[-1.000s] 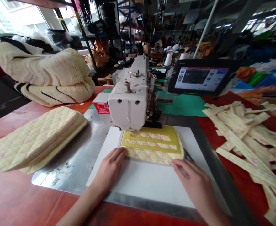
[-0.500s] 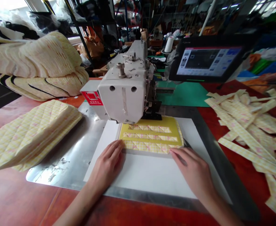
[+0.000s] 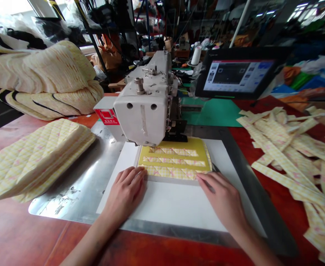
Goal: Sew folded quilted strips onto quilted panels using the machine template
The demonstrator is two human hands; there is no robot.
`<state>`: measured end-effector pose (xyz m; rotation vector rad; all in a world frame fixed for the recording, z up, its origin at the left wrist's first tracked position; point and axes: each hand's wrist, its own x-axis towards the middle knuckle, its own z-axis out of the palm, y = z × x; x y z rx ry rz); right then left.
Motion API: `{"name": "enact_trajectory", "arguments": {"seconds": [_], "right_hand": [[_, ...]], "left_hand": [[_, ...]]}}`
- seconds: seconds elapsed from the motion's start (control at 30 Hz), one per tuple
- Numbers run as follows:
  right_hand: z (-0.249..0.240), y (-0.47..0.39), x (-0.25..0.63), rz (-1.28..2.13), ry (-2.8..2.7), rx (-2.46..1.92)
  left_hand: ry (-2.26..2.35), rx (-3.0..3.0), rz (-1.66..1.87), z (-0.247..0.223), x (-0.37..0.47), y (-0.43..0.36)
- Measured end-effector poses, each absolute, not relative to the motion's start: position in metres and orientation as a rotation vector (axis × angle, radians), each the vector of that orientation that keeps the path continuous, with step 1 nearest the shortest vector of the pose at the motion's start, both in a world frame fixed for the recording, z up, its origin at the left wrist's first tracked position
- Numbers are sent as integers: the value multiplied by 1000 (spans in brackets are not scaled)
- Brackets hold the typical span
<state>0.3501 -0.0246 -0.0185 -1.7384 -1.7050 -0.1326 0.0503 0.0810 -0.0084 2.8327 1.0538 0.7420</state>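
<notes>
A yellow-and-white checked quilted fabric panel (image 3: 169,172) lies under a yellow slotted template (image 3: 176,144), its front strip bare and quilted strips showing through the slots. At the panel's front left corner, my left hand (image 3: 127,190) has its fingers together, gripping the edge. My right hand (image 3: 223,195) pinches the front right corner between thumb and fingers. Beneath the panel is a white sheet (image 3: 168,203) on the metal machine bed. The sewing machine head (image 3: 142,122) stands just behind, its black foot (image 3: 176,138) over the template's back edge; the needle is hidden.
Stacked quilted panels (image 3: 37,155) lie at left, with a taller folded pile (image 3: 40,70) behind. Loose checked fabric strips (image 3: 287,151) heap up at right on the red table (image 3: 40,240). A control screen (image 3: 237,74) stands at back right, near a white thread cone (image 3: 196,56).
The camera view has shifted slightly, so most things sit a little further left. Both hands keep their places at the panel's front corners.
</notes>
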Motion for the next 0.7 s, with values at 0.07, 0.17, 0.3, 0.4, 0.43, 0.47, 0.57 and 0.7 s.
{"name": "enact_trajectory", "arguments": {"seconds": [0.07,0.17,0.3,0.4,0.43,0.47,0.57,0.7], "right_hand": [[-18,-26,349,-139,-1702,-1742],[-17,-28,349,-186,-1697,-1730],[-21,-33,353,-226,-1738,-1694],[-28,-35,359,-204,-1799,-1663],[-30,-36,361,-194,-1819,-1651],[-32,-35,362,-188,-1837,-1637],[-35,-35,366,-191,-1891,-1619],[-36,-34,368,-177,-1951,-1602]], "left_hand": [[1058,2844,743,-9,50,80],[1089,2843,727,-8,50,78],[1139,2801,699,-6,49,75],[1178,2795,688,-5,49,73],[1196,2798,685,-4,49,73],[1210,2800,680,-4,49,73],[1229,2777,663,-4,49,73],[1226,2734,656,-3,49,75]]}}
